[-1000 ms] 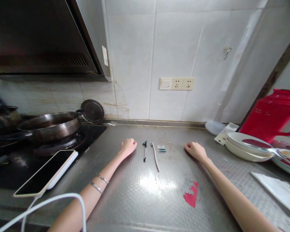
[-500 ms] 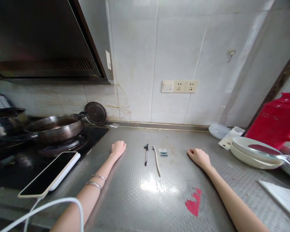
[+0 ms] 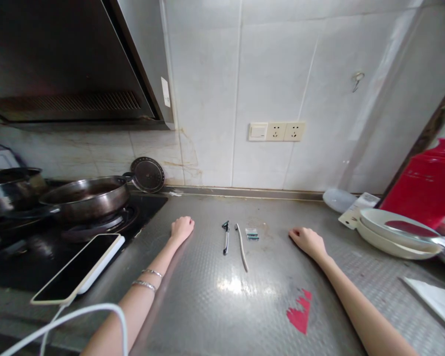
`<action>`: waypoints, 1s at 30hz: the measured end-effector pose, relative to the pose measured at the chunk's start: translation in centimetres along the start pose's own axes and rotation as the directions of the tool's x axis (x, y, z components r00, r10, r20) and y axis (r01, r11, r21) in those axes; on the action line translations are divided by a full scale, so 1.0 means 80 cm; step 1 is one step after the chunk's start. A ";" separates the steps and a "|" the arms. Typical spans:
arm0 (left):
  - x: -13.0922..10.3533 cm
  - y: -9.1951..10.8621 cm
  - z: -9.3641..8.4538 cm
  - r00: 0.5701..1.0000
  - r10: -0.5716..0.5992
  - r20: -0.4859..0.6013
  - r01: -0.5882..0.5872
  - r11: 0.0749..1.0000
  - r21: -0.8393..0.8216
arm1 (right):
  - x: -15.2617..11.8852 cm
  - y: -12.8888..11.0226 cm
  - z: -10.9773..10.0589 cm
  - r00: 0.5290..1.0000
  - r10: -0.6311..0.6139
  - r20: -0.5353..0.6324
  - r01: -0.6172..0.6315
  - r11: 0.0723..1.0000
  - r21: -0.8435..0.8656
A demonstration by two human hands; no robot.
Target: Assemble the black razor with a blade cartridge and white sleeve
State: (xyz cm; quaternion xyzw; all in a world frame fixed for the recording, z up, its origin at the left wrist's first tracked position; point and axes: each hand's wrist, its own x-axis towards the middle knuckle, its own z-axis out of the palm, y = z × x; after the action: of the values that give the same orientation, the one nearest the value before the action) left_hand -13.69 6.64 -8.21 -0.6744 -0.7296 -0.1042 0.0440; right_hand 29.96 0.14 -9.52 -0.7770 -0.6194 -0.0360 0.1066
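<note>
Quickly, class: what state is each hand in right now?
Left hand: closed in a fist, nothing visibly held.
Right hand: also closed, nothing visibly held.

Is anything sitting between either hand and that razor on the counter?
From the right hand, yes: the small clear pack, then the slim pale stick, lie between it and the razor. From the left hand, nothing visible is in the way.

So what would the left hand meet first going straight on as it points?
From the left hand, probably the metal strip below the tiled wall; the razor lies right of that line, though depth is unclear.
</note>
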 end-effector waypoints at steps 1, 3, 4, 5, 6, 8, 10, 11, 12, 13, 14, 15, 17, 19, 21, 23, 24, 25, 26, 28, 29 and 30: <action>0.000 0.001 -0.002 1.000 -0.013 -0.001 0.013 1.000 -0.009 | 0.000 0.000 0.000 1.000 0.002 0.004 -0.002 1.000 0.002; -0.001 0.007 -0.008 0.999 -0.045 -0.011 0.044 0.998 -0.036 | 0.000 -0.001 -0.001 1.000 0.006 0.007 -0.006 1.000 0.002; -0.002 0.012 -0.011 0.999 -0.051 -0.019 0.050 0.997 -0.058 | 0.000 -0.001 -0.002 1.000 0.007 0.007 -0.007 1.000 0.000; -0.002 0.020 -0.014 0.999 -0.047 -0.022 0.044 0.995 -0.089 | 0.000 -0.002 -0.002 1.000 0.009 0.009 -0.009 1.000 -0.002; -0.003 0.030 -0.017 1.000 -0.022 -0.015 0.020 0.992 -0.126 | 0.000 -0.002 -0.002 1.000 0.011 0.011 -0.011 1.000 -0.004; -0.007 0.054 -0.023 0.995 0.082 0.048 -0.069 0.971 -0.228 | 0.000 -0.003 -0.003 1.000 0.018 0.013 -0.018 1.000 -0.007; -0.011 0.082 -0.027 0.952 0.248 0.178 -0.174 0.920 -0.351 | 0.000 -0.004 -0.004 1.000 0.028 0.012 -0.028 1.000 -0.008; -0.014 0.095 -0.028 0.923 0.308 0.229 -0.200 0.895 -0.400 | -0.001 -0.004 -0.004 0.999 0.031 0.007 -0.031 0.999 -0.008; -0.017 0.106 -0.028 0.909 0.332 0.252 -0.207 0.884 -0.419 | -0.001 -0.004 -0.005 1.000 0.031 0.003 -0.031 0.999 -0.008; -0.020 0.117 -0.029 0.910 0.334 0.245 -0.213 0.885 -0.415 | -0.002 -0.005 -0.005 1.000 0.029 0.002 -0.029 1.000 -0.007; -0.024 0.125 -0.028 0.921 0.312 0.234 -0.208 0.901 -0.380 | -0.002 -0.005 -0.006 1.000 0.027 0.003 -0.027 1.000 -0.005; -0.026 0.132 -0.027 0.933 0.285 0.218 -0.203 0.920 -0.335 | -0.002 -0.005 -0.006 1.000 0.023 0.002 -0.023 1.000 -0.003; -0.031 0.139 -0.024 0.946 0.252 0.201 -0.199 0.947 -0.253 | -0.002 -0.005 -0.006 1.000 0.013 -0.006 -0.013 1.000 -0.002; -0.035 0.142 -0.020 0.942 0.261 0.211 -0.215 0.951 -0.221 | -0.002 -0.005 -0.005 1.000 0.010 -0.012 -0.010 1.000 -0.010; -0.036 0.142 -0.015 0.933 0.287 0.218 -0.238 0.945 -0.224 | -0.002 -0.005 -0.005 1.000 0.019 -0.011 -0.020 1.000 -0.017; -0.035 0.142 -0.012 0.930 0.309 0.200 -0.260 0.936 -0.238 | -0.002 -0.006 -0.006 1.000 0.031 -0.002 -0.031 0.999 -0.015; -0.034 0.141 -0.011 0.929 0.320 0.185 -0.270 0.929 -0.252 | -0.002 -0.006 -0.006 0.999 0.035 0.001 -0.035 0.999 -0.012; -0.032 0.141 -0.012 0.926 0.333 0.180 -0.276 0.919 -0.282 | -0.002 -0.006 -0.007 0.999 0.035 0.002 -0.035 0.999 -0.008; -0.030 0.140 -0.014 0.920 0.341 0.191 -0.267 0.905 -0.330 | -0.002 -0.006 -0.007 1.000 0.031 0.001 -0.031 1.000 -0.005; -0.025 0.138 -0.022 0.899 0.347 0.267 -0.186 0.856 -0.483 | -0.003 -0.006 -0.007 1.000 0.026 -0.003 -0.026 1.000 -0.001; -0.022 0.136 -0.028 0.878 0.352 0.324 -0.111 0.810 -0.576 | -0.003 -0.005 -0.007 1.000 0.023 -0.005 -0.023 1.000 -0.002; -0.019 0.135 -0.033 0.852 0.362 0.378 -0.022 0.746 -0.665 | -0.002 -0.005 -0.006 1.000 0.021 -0.007 -0.021 1.000 -0.004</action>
State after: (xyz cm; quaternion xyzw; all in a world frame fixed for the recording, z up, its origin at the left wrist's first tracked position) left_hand -3.07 5.33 -4.91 -0.7258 -0.5607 -0.1685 -0.3611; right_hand 29.57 -0.05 -9.03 -0.7835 -0.6108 -0.0388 0.1073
